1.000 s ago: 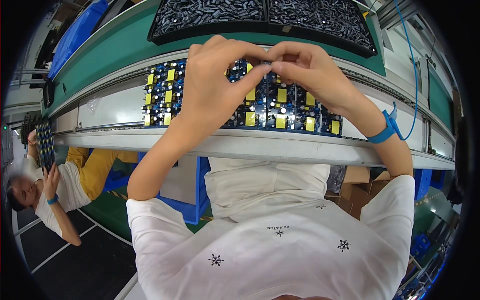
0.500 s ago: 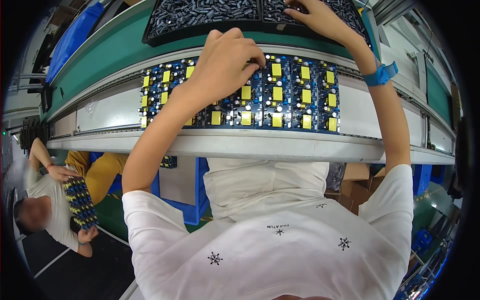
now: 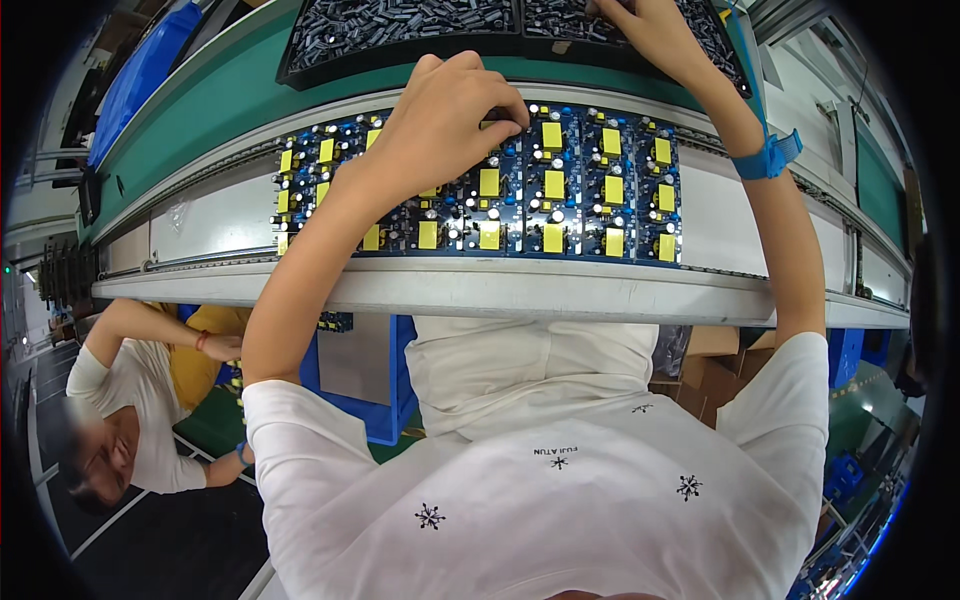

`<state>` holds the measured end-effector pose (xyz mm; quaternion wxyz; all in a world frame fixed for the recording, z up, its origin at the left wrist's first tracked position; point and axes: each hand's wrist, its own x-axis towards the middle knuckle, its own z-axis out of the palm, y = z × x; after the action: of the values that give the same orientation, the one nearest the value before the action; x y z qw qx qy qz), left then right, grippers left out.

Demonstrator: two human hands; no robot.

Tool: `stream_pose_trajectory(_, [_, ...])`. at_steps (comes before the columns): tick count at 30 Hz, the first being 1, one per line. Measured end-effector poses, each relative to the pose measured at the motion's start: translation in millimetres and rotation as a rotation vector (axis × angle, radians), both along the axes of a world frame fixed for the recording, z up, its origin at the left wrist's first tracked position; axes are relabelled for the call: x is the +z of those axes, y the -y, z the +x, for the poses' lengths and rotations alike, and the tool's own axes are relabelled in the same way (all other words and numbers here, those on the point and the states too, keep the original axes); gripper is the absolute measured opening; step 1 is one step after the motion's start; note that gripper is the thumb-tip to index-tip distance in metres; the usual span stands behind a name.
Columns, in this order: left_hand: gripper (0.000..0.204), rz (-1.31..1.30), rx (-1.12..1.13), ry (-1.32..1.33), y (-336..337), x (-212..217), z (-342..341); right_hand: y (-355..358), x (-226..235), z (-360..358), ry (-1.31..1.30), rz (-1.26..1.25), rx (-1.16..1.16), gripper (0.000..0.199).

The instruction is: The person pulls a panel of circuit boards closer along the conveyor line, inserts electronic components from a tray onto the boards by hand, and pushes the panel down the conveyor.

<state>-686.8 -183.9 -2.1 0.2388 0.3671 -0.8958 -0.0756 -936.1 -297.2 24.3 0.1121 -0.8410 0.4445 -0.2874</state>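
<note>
A blue circuit board panel [image 3: 560,190] with rows of yellow blocks and small silver-topped parts lies on the conveyor in front of me. My left hand [image 3: 440,125] rests on the panel's upper middle, thumb and fingers pinched together at the board surface; whatever is between them is hidden. My right hand [image 3: 650,30] reaches past the panel into a black tray [image 3: 400,30] of several small dark parts, its fingertips down among them at the picture's top edge. A blue strap [image 3: 765,158] circles my right wrist.
The conveyor's metal front rail [image 3: 500,290] runs across below the panel, with a green belt surface [image 3: 200,110] behind. A blue bin [image 3: 140,75] sits far left. Another person [image 3: 140,400] crouches at lower left beside a blue crate [image 3: 360,390]. Cardboard boxes [image 3: 710,360] stand under the right side.
My hands, together over the panel a second ago, have parted: the right went up into the tray, and the left stays pinched on the board. The panel sits nearer now.
</note>
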Motion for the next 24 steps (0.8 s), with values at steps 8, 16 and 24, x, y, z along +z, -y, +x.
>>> stream_pose_trajectory(8, [0.004,0.067,0.046,0.018,-5,4,1,-29,5,8,0.484,0.091,0.335,0.022])
stream_pose_trajectory(16, [0.012,-0.042,0.250,-0.257,88,4,46,-78,6,15,0.208,0.318,0.370,0.017])
stream_pose_trajectory(24, [0.018,0.162,0.189,-0.112,100,11,51,-94,6,25,0.255,0.405,0.449,0.013])
